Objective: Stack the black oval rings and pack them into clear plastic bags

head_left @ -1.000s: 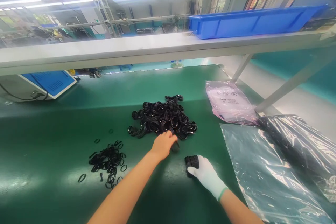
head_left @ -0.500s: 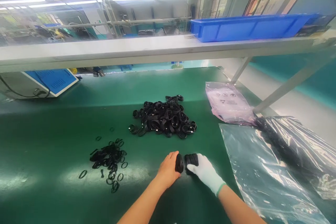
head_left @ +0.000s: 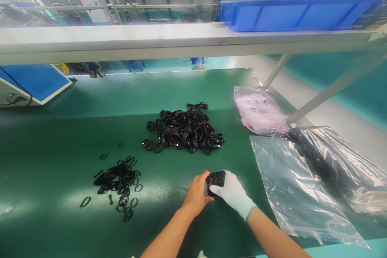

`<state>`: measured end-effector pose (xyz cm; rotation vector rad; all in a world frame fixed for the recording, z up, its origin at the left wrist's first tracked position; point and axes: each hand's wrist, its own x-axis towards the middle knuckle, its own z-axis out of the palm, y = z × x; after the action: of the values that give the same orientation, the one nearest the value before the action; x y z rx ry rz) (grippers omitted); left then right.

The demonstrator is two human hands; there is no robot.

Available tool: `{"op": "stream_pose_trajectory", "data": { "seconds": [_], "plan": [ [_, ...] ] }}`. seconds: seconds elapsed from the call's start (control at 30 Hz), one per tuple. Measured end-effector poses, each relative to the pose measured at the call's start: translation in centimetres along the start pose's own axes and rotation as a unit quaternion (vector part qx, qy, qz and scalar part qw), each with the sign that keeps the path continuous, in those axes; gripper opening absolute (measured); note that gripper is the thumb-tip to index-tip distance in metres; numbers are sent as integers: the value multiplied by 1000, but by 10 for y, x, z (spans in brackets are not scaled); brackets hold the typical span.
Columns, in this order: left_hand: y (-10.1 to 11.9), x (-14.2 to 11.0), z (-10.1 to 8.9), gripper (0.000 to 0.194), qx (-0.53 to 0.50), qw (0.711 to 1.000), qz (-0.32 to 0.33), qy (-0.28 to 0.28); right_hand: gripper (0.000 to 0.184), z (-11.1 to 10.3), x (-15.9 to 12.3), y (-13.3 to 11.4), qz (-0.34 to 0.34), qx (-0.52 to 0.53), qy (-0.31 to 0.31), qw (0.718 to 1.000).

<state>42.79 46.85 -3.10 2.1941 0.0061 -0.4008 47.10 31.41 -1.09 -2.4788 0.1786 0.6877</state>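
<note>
Left hand: one, bare (head_left: 195,195); fingers curled and clamped on the left end of the coil stack, thumb toward the near side.
Right hand: one, in a white glove with a green cuff (head_left: 234,193); fingers closed round the right part of the same stack, thumb along its near side.
Coil stack: one (head_left: 216,179), black, ribbed, gripped between the two hands low over the worktop, near side of the heap; coils too tightly packed to count.
Coil heap: one (head_left: 181,127), black, just beyond the hands; coils overlap, no reliable count. A few coils lie at its far edge.
Black rings: one cluster (head_left: 113,179), left of the hands, tangled, uncountable; two single rings lie toward its far side, one to its left.
Bags: three, at right. One pinkish, printed (head_left: 260,109); one clear, flat (head_left: 290,181); one clear with dark contents (head_left: 329,157).
Worktop: one, green (head_left: 60,137), under all the above.
Blue-topped box: one (head_left: 39,82), far left.
Shelf: one, white (head_left: 121,42), across the back.
Blue bin: one (head_left: 296,16), on the shelf, right side.
</note>
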Motion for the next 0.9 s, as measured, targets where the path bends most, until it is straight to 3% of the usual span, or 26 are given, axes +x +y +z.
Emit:
{"op": "stream_pose_trajectory", "data": {
  "seconds": [0.1,0.2,0.23,0.37,0.47,0.57,0.67,0.77,0.9],
  "plan": [
    [13,11,-21,68,39,999,10,-21,55,1,-2,-7,15,10,4,1000],
    [36,44,-42,29,144,987,48,44,52,1,-3,-10,17,13,6,1000],
    [44,59,-46,24,189,978,62,68,52,2,-2,-10,24,13,6,1000],
    [71,117,-45,23,274,955,78,82,53,8,3,-5,39,19,12,999],
    [75,131,-47,19,277,956,67,76,56,9,5,-4,36,29,9,999],
    [62,106,-60,16,280,956,31,85,56,5,2,-6,35,34,5,999],
    [35,57,-63,21,154,984,-81,48,55,2,0,-6,30,29,9,999],
    [10,14,-43,24,-4,988,-151,-10,54,2,-1,-5,22,27,5,999],
    [-3,-4,-10,22,-54,989,-139,-12,54,4,-2,-3,14,27,7,1000]
  ]
}}
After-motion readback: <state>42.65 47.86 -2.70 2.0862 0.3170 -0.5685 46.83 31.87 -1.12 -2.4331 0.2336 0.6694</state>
